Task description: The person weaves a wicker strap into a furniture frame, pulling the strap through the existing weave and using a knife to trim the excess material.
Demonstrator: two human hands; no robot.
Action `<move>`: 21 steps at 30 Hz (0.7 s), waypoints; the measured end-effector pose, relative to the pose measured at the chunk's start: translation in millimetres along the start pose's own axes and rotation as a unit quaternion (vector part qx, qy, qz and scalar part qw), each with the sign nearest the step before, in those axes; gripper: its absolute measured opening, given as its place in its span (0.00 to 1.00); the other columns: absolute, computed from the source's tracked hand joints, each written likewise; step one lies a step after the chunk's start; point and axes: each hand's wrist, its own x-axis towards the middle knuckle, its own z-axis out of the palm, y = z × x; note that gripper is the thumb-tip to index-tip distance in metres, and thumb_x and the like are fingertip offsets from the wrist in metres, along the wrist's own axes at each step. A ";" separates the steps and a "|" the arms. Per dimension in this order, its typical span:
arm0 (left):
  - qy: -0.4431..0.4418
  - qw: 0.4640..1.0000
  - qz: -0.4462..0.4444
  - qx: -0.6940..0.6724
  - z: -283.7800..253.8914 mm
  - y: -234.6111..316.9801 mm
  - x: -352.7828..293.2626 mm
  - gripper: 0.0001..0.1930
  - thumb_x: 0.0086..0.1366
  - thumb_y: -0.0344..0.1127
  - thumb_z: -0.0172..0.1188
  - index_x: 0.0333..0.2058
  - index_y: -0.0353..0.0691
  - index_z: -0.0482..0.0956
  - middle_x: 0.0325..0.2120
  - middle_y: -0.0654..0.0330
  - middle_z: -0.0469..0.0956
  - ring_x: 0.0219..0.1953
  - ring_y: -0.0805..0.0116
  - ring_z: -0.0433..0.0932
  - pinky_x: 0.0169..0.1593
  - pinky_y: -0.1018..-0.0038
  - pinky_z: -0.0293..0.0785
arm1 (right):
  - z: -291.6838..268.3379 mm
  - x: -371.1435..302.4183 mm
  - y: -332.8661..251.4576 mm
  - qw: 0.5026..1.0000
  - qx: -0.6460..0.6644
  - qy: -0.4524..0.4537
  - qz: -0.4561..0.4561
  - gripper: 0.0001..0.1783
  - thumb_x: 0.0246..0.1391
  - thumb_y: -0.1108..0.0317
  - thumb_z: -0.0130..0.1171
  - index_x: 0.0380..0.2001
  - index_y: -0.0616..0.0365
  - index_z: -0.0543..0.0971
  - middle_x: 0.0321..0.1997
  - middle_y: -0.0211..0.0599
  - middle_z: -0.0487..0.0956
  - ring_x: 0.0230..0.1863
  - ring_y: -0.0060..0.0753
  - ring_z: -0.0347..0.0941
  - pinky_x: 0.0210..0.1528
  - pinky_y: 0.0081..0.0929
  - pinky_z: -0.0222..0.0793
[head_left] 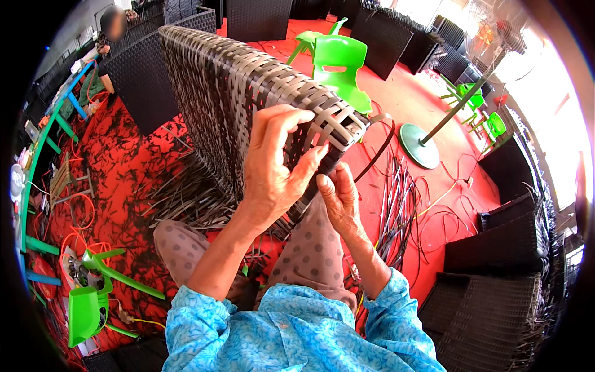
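Woven panel (211, 93), standing on edge before my knees, its near corner (338, 127) between my hands. The broad face and top edge are closely woven; the corner is less complete, with pale strips crossing over openings and one dark strip (389, 139) curling free, which I judge to be what is left. My left hand (296, 149) is spread, thumb and forefinger apart, their tips against the corner weave. My right hand (334, 186) sits just below, thumb and fingers drawn together; whether a strip lies between them, I cannot tell. Surroundings: cut lengths (192, 201) heaped at left, a long bundle (400, 204) at right, a green chair (341, 59) behind the panel, a fan (420, 146) beyond. The heap and bundle could catch my feet; nothing visible blocks the corner.
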 end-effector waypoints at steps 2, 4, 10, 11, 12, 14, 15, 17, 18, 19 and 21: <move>-0.001 1.000 0.006 -0.001 7.0 0.5 5.6 0.21 0.47 0.26 0.65 0.42 0.39 0.72 0.40 0.60 0.69 0.36 0.70 0.67 0.37 0.77 0.66 | 0.4 -1.5 0.0 1.000 0.001 0.010 0.001 0.17 0.61 0.68 0.51 0.51 0.60 0.65 0.44 0.30 0.72 0.46 0.18 0.66 0.49 0.20 0.62; -0.004 1.000 0.026 0.009 6.1 -2.8 4.2 0.21 0.46 0.26 0.65 0.42 0.40 0.73 0.40 0.61 0.69 0.35 0.70 0.67 0.37 0.77 0.66 | 0.6 -2.8 0.5 0.999 -0.028 0.015 0.017 0.17 0.61 0.68 0.51 0.51 0.59 0.65 0.43 0.29 0.72 0.44 0.17 0.65 0.47 0.19 0.62; -0.018 0.999 0.017 0.040 -3.6 -3.2 2.4 0.21 0.46 0.27 0.64 0.43 0.42 0.75 0.41 0.61 0.69 0.34 0.71 0.68 0.36 0.76 0.66 | -0.5 -4.7 2.0 0.994 -0.110 0.006 -0.010 0.14 0.59 0.66 0.54 0.45 0.60 0.68 0.27 0.27 0.73 0.29 0.16 0.66 0.34 0.19 0.66; -0.024 0.999 0.016 0.046 -5.6 -0.9 2.5 0.22 0.46 0.26 0.63 0.44 0.42 0.75 0.41 0.60 0.69 0.34 0.70 0.68 0.36 0.76 0.66 | 0.1 -4.8 2.1 0.995 -0.104 0.006 0.000 0.14 0.59 0.66 0.54 0.44 0.60 0.68 0.27 0.27 0.73 0.28 0.16 0.66 0.34 0.19 0.66; -0.031 0.998 0.010 0.057 -7.6 1.6 2.8 0.23 0.47 0.26 0.63 0.45 0.43 0.75 0.42 0.60 0.69 0.34 0.70 0.68 0.37 0.76 0.66 | 0.1 -5.0 1.4 0.995 -0.098 0.006 0.011 0.13 0.59 0.66 0.54 0.43 0.60 0.68 0.27 0.27 0.73 0.28 0.16 0.66 0.33 0.19 0.66; -0.076 0.987 0.082 0.116 -9.6 4.1 7.0 0.21 0.47 0.24 0.60 0.43 0.45 0.78 0.45 0.59 0.68 0.39 0.67 0.68 0.41 0.74 0.67 | 1.9 -5.1 0.8 0.996 -0.087 0.005 -0.010 0.12 0.59 0.67 0.54 0.42 0.61 0.68 0.26 0.29 0.73 0.27 0.19 0.66 0.32 0.20 0.65; -0.093 0.982 0.086 0.138 -9.9 5.8 9.2 0.22 0.45 0.24 0.60 0.43 0.46 0.79 0.46 0.58 0.68 0.40 0.65 0.68 0.42 0.72 0.67 | 2.6 -5.6 0.1 0.995 -0.099 0.003 -0.020 0.12 0.59 0.67 0.54 0.42 0.61 0.68 0.26 0.29 0.73 0.27 0.20 0.67 0.32 0.20 0.65; -0.120 0.973 0.090 0.174 -14.1 10.5 14.1 0.25 0.42 0.22 0.58 0.43 0.48 0.79 0.47 0.58 0.68 0.42 0.60 0.67 0.45 0.68 0.67 | 3.5 -6.9 -1.6 0.992 -0.120 -0.009 -0.024 0.11 0.59 0.68 0.53 0.42 0.61 0.68 0.28 0.32 0.74 0.28 0.22 0.68 0.33 0.21 0.66; -0.130 0.969 0.091 0.187 -16.6 13.4 16.6 0.27 0.41 0.22 0.57 0.44 0.50 0.79 0.47 0.57 0.69 0.43 0.58 0.67 0.47 0.67 0.66 | 3.7 -7.3 -2.2 0.993 -0.118 -0.014 -0.022 0.11 0.59 0.68 0.54 0.42 0.61 0.68 0.28 0.32 0.74 0.29 0.22 0.68 0.33 0.21 0.66; -0.143 0.965 0.093 0.200 -17.9 16.6 20.5 0.28 0.41 0.22 0.57 0.45 0.51 0.79 0.48 0.57 0.69 0.45 0.56 0.67 0.48 0.65 0.66 | 3.3 -7.6 -3.5 0.993 -0.114 -0.017 -0.021 0.12 0.58 0.68 0.54 0.43 0.61 0.68 0.29 0.32 0.74 0.29 0.22 0.69 0.33 0.21 0.66; -0.175 0.950 0.128 0.226 -19.5 21.7 29.7 0.29 0.40 0.22 0.56 0.46 0.51 0.78 0.48 0.57 0.69 0.49 0.54 0.66 0.52 0.64 0.64 | 2.0 -7.7 -5.4 0.990 -0.136 -0.030 -0.030 0.13 0.58 0.68 0.54 0.44 0.61 0.69 0.29 0.34 0.74 0.30 0.24 0.70 0.33 0.23 0.66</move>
